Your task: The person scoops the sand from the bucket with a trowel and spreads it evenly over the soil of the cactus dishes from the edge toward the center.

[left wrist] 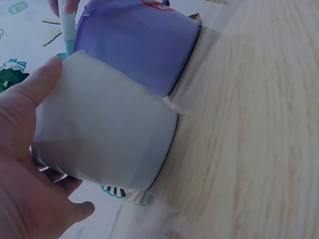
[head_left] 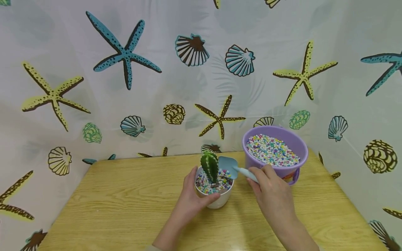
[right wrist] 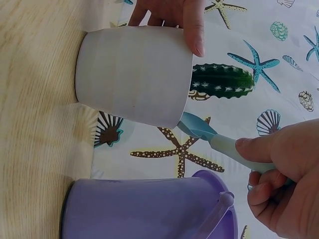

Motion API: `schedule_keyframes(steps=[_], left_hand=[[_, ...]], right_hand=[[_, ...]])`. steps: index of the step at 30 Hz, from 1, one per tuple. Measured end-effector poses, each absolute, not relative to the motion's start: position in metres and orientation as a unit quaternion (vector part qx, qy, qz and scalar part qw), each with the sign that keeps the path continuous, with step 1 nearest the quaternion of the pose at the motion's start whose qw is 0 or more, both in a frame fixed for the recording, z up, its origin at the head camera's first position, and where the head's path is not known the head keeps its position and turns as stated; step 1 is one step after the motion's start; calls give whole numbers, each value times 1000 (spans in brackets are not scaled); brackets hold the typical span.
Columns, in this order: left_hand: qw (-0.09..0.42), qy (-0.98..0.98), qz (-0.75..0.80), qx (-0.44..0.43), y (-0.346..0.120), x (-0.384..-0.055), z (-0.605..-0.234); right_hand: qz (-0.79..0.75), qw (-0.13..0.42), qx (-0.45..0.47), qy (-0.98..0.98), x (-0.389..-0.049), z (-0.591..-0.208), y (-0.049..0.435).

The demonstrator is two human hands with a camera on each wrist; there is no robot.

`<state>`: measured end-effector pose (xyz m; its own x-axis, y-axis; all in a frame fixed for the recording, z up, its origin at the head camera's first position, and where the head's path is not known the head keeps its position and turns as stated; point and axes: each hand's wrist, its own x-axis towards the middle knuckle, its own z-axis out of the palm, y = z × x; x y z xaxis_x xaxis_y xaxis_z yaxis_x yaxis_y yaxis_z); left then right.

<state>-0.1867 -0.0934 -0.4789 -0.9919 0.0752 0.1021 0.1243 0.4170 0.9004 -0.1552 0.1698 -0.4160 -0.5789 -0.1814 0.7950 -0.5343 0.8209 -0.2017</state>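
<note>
A white pot (head_left: 216, 201) stands on the table with a green cactus (head_left: 209, 167) upright in it, surrounded by multicoloured pebbles (head_left: 205, 184). My left hand (head_left: 195, 198) grips the pot's near left side, the thumb along the front rim; in the left wrist view the pot (left wrist: 104, 119) fills the middle. In my right hand (head_left: 274, 195) is the handle of a light blue toy shovel (head_left: 228, 166), whose blade tilts over the pot's right rim beside the cactus. The right wrist view shows the shovel blade (right wrist: 195, 126) at the rim, its tip hidden inside the pot.
A purple bucket (head_left: 251, 162) of multicoloured pebbles stands behind and to the right of the pot, close to my right hand. Its handle (right wrist: 219, 211) hangs at the side. A curtain (head_left: 150, 87) with starfish and shells borders the wooden table (head_left: 125, 202) at the back and sides.
</note>
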Motion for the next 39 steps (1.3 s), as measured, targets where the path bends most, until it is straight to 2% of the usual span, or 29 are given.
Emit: schedule_keyframes(steps=[9,20,27,39], left_hand=[[24,-843,-536,-40,-86,-182,-476],[-22,-835,-545,-79,-103,-190,-474],[-4,-844,-530,-79,-101,-192,-476],[-18,-855,-509,-103,-106,-198,-470]], right_hand=[[211,419,211,-858,-156,-418,168],[214,430,216,-850,-157,-418,167],[213,438,218,-846,-158,-418,168],[212,433,203,-852,-158,-412,173]])
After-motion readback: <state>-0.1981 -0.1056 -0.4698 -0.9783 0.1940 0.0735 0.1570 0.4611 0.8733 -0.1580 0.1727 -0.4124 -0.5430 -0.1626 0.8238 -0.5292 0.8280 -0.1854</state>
